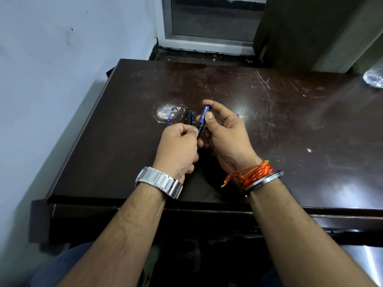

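Both hands are held together over the middle of a dark brown table (269, 141). My right hand (226, 135) pinches a blue pen cap (204, 114) with white lettering between thumb and forefinger. My left hand (178, 148), with a steel watch on its wrist, grips the dark pen body (200, 130), whose end sits at the cap's mouth. Whether cap and body are joined is hidden by my thumbs. A black pen (189, 119) and a blue pen tip (168, 121) show on the table just beyond my left hand. A small blue piece (238, 116) peeks out past my right hand.
A worn pale patch (169, 111) marks the table beyond the pens. A crumpled clear plastic object (374, 78) lies at the far right edge. A blue-white wall (62, 59) runs along the left. A window frame (207, 40) and a curtain (290, 32) stand behind the table.
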Demonstrator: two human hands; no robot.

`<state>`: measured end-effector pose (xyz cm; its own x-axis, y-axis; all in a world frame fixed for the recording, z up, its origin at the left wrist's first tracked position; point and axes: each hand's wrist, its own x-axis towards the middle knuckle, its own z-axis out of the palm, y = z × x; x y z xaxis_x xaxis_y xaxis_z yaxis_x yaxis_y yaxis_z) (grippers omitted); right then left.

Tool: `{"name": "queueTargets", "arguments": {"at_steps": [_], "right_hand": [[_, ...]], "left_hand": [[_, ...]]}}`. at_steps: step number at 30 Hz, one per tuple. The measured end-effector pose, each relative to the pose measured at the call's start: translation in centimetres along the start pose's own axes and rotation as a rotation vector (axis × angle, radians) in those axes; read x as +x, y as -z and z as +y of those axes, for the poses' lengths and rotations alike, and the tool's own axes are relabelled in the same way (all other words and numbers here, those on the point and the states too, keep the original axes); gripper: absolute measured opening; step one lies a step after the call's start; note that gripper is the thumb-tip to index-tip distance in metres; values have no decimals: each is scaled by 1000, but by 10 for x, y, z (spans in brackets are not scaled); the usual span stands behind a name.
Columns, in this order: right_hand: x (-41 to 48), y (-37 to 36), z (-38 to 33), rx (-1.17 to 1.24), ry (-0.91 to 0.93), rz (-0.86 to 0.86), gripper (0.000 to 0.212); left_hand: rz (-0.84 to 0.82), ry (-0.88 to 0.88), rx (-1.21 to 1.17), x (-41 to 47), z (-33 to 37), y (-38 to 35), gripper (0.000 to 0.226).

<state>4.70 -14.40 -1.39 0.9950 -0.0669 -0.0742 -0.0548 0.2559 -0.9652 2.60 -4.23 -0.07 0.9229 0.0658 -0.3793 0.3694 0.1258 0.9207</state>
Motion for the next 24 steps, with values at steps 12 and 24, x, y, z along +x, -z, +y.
{"name": "queueTargets", "arguments": {"at_steps": [12, 24], "right_hand": [[-1, -8, 5, 4, -57, 102, 24], [0, 11, 1, -462, -36, 227, 36]], "left_hand": [[81, -96, 67, 8, -3, -7, 17], [162, -243, 301, 9, 0, 0, 13]]}}
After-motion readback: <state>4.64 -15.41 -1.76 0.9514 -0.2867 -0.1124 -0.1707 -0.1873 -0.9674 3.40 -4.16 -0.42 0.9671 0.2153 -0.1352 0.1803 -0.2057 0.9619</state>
